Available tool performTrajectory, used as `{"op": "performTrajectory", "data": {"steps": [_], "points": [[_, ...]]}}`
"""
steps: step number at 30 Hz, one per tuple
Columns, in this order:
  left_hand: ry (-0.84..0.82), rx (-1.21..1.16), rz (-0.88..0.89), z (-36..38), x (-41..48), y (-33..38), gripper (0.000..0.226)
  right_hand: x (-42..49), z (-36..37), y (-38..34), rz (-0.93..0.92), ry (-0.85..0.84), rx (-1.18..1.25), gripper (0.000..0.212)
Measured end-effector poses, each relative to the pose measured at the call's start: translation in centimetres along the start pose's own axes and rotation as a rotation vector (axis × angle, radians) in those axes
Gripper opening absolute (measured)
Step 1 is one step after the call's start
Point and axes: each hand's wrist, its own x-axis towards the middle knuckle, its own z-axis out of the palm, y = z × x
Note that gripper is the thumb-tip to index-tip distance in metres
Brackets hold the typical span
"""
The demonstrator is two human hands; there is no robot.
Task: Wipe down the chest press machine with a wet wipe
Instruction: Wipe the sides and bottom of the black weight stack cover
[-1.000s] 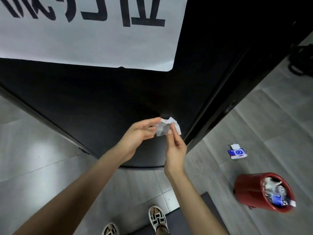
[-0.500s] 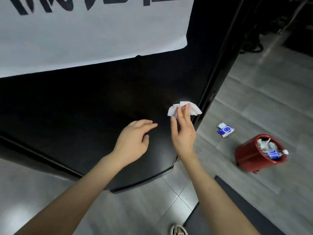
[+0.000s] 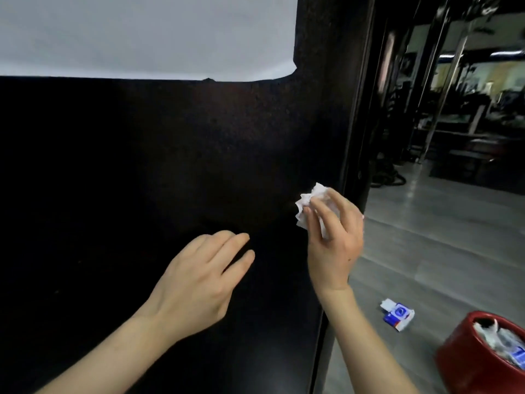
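The right hand (image 3: pixel 333 237) is pinching the crumpled white wet wipe (image 3: pixel 308 204) for wiping the black machine panel (image 3: pixel 170 180); the left hand (image 3: pixel 199 280) is hovering, fingers relaxed.

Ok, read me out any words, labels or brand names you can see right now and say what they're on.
No text can be read here.
White sheet on the black panel: the part in view is blank.
Blue and white packet on the floor: a round logo, too blurred to read.
Blue packet in the red bin: too blurred to read.
Wet wipe in the right hand: no print.
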Motion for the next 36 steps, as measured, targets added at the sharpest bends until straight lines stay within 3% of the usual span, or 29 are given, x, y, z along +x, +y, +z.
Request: {"op": "performTrajectory", "data": {"steps": [5,12,15,17,21,23,26,29,31,33,35,36], "points": [[0.175,0.193,-0.105,0.5,-1.2,0.4,0.038,-1.5,1.1,2.1,-0.094,-0.156,0.179,0.036],[0.172,0.471,-0.198,2.8,-5.1,0.6,0.047,-5.7,1.7,3.8,-0.264,-0.311,0.075,0.047],[0.185,0.494,-0.210,3.5,-6.9,1.1,0.046,-10.0,0.9,4.6,-0.439,-0.403,-0.014,0.049],[0.184,0.503,-0.206,3.5,-7.6,1.0,0.045,-7.7,0.8,4.6,-0.498,-0.413,-0.045,0.051],[0.173,0.520,-0.183,3.7,-7.7,0.6,0.046,-1.3,2.5,2.5,-0.301,-0.311,0.024,0.053],[0.183,0.521,-0.180,4.0,-7.7,0.5,0.047,-5.2,2.5,2.4,-0.316,-0.323,0.013,0.054],[0.189,0.532,-0.177,4.4,-7.9,0.3,0.049,-15.5,0.9,4.3,-0.507,-0.459,-0.048,0.052],[0.202,0.530,-0.173,4.5,-7.8,0.3,0.048,-14.8,0.4,5.2,-0.613,-0.497,-0.053,0.049],[0.215,0.521,-0.164,4.3,-7.8,0.3,0.047,-9.6,1.3,3.7,-0.575,-0.416,-0.068,0.049],[0.225,0.514,-0.151,4.1,-8.0,0.2,0.044,-4.4,2.2,1.8,-0.372,-0.314,-0.023,0.052],[0.226,0.515,-0.149,3.9,-8.6,0.3,0.043,-4.0,2.7,0.3,-0.239,-0.285,0.042,0.053],[0.223,0.509,-0.159,3.8,-9.3,0.4,0.042,-6.2,2.8,-0.1,-0.261,-0.296,0.051,0.048]]}}
